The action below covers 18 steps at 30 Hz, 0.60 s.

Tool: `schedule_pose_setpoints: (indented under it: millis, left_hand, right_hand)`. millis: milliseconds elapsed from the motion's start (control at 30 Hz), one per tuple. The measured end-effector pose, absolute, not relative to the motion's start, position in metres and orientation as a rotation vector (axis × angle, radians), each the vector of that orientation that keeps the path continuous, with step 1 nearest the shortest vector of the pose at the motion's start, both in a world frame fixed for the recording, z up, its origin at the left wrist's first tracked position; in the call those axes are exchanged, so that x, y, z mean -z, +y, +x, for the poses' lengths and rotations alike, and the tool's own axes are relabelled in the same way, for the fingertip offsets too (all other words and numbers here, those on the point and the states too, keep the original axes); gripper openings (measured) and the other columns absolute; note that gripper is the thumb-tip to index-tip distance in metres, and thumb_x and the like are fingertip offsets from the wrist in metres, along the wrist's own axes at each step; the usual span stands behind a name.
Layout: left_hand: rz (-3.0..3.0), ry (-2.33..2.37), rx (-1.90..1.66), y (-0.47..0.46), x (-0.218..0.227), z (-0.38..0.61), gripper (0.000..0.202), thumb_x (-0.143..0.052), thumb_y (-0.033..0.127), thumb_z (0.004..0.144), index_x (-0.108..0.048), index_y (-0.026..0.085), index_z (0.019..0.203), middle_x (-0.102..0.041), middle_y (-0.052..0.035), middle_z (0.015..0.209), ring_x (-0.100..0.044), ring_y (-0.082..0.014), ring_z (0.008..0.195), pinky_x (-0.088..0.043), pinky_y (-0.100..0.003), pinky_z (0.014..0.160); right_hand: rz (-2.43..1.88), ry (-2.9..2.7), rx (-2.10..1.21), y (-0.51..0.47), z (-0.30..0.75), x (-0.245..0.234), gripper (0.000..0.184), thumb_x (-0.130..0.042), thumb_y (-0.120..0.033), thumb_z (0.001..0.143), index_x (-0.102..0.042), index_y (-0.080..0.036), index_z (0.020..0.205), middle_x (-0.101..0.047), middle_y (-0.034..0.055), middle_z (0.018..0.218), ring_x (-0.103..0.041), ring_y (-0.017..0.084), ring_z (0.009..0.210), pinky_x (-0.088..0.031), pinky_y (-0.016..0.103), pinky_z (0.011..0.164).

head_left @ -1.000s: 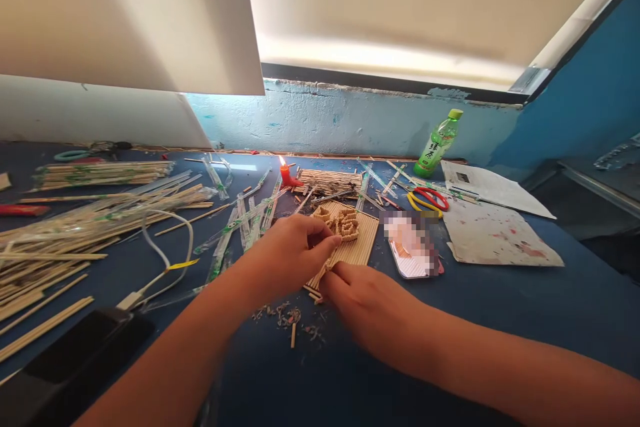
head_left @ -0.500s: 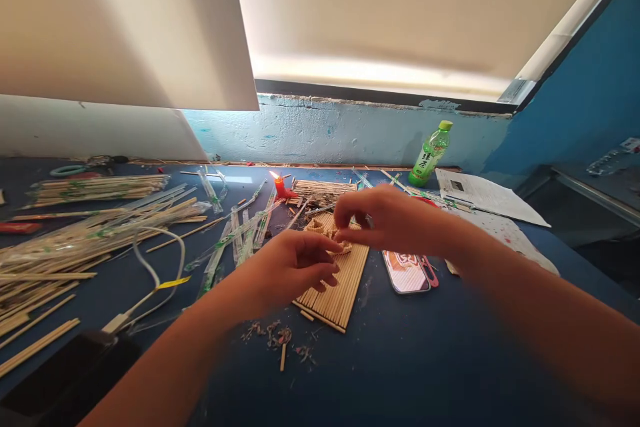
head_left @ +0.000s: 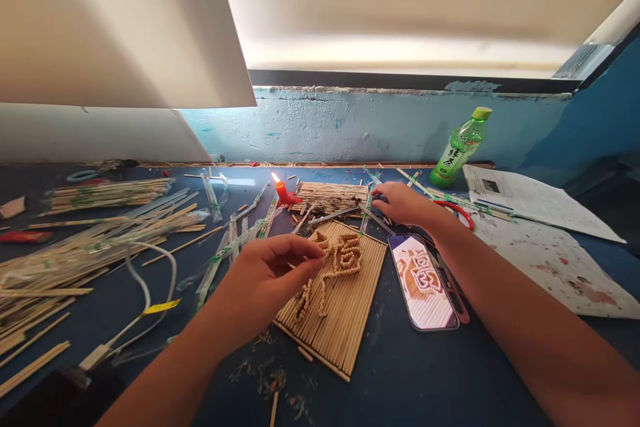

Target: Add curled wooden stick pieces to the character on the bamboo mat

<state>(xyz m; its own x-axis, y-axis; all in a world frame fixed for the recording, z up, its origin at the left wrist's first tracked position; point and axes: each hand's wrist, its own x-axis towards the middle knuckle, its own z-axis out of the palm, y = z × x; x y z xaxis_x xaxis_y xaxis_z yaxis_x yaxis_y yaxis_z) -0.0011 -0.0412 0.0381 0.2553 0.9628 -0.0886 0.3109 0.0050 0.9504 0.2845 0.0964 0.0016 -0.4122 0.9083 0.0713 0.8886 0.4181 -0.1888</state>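
My left hand (head_left: 280, 273) hovers over the left part of a mat of wooden sticks (head_left: 345, 320) laid side by side. Its thumb and forefinger are pinched; anything between them is too small to make out. On the mat, a raised pattern of short pale pieces (head_left: 349, 252) forms a character-like shape, partly hidden by this hand. My right hand (head_left: 403, 203) is beyond the mat's far right corner, its curled fingers slightly apart beside a clear plastic strip with green print (head_left: 367, 210). A phone (head_left: 423, 283) right of the mat displays a similar raised pattern.
A lit red candle (head_left: 280, 192) burns behind the mat, beside a stack of sticks (head_left: 333, 195). Stick bundles (head_left: 110, 195) and a white cable (head_left: 173, 267) lie left. At right are red-handled scissors (head_left: 463, 213), a green bottle (head_left: 457, 153) and papers (head_left: 540, 207).
My right hand has left the raised pattern and moved to the plastic strips at the far right. My left hand has closed into a pinch over the mat. The view has shifted.
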Motion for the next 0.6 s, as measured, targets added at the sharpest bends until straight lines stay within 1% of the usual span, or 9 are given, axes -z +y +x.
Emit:
schedule_pose_setpoints:
  millis: [133,233,300,400,500,600]
  left_hand:
    - [1.494,1.271,-0.863,-0.040,-0.040,0.000,0.019,-0.076,0.038,0.078,-0.075,0.022,0.089,-0.073,-0.0021,0.078,-0.062,-0.0119,0.066,-0.049,-0.018,0.056]
    - [1.470,1.272,-0.896,-0.040,-0.040,0.000,0.018,-0.077,0.037,0.077,-0.075,0.022,0.088,-0.072,-0.0011,0.074,-0.060,-0.0101,0.061,-0.048,-0.017,0.053]
    - [1.463,1.284,-0.940,-0.041,-0.039,0.000,0.017,-0.078,0.036,0.076,-0.075,0.022,0.087,-0.072,-0.0005,0.072,-0.058,-0.0089,0.057,-0.047,-0.016,0.052]
    - [1.452,1.302,-1.001,-0.043,-0.037,0.001,0.017,-0.078,0.036,0.076,-0.074,0.023,0.086,-0.072,0.0000,0.071,-0.056,-0.0080,0.053,-0.046,-0.016,0.049]
    - [1.449,1.313,-1.012,-0.046,-0.037,0.002,0.017,-0.078,0.037,0.077,-0.074,0.023,0.086,-0.071,0.0000,0.070,-0.055,-0.0087,0.053,-0.046,-0.017,0.049]
    - [1.471,1.324,-0.985,-0.048,-0.039,0.005,0.018,-0.077,0.038,0.077,-0.074,0.023,0.087,-0.071,-0.0004,0.070,-0.056,-0.0096,0.054,-0.046,-0.018,0.049]
  right_hand:
    - [-1.633,-2.484,-0.172,0.096,0.284,0.001,0.023,-0.055,-0.027,0.086,-0.070,-0.016,0.100,-0.070,0.0138,0.102,-0.063,0.027,0.094,-0.044,0.034,0.077]
    - [-1.655,-2.453,-0.172,0.096,0.284,-0.001,0.019,-0.057,-0.025,0.084,-0.069,-0.016,0.096,-0.071,0.0117,0.097,-0.064,0.024,0.087,-0.043,0.032,0.072]
    - [-1.659,-2.430,-0.176,0.098,0.287,-0.002,0.018,-0.057,-0.023,0.084,-0.068,-0.016,0.096,-0.071,0.0103,0.096,-0.064,0.023,0.084,-0.043,0.031,0.071]
    - [-1.657,-2.383,-0.171,0.100,0.292,-0.002,0.019,-0.055,-0.023,0.085,-0.067,-0.017,0.099,-0.072,0.0094,0.098,-0.064,0.022,0.086,-0.043,0.031,0.074]
    - [-1.620,-2.335,-0.256,0.098,0.295,-0.005,0.017,-0.056,-0.027,0.086,-0.067,-0.018,0.095,-0.072,0.0071,0.093,-0.064,0.020,0.081,-0.044,0.031,0.071]
    - [-1.568,-2.370,-0.442,0.090,0.291,-0.008,0.017,-0.063,-0.035,0.083,-0.067,-0.020,0.090,-0.071,0.0047,0.085,-0.063,0.017,0.073,-0.043,0.029,0.065]
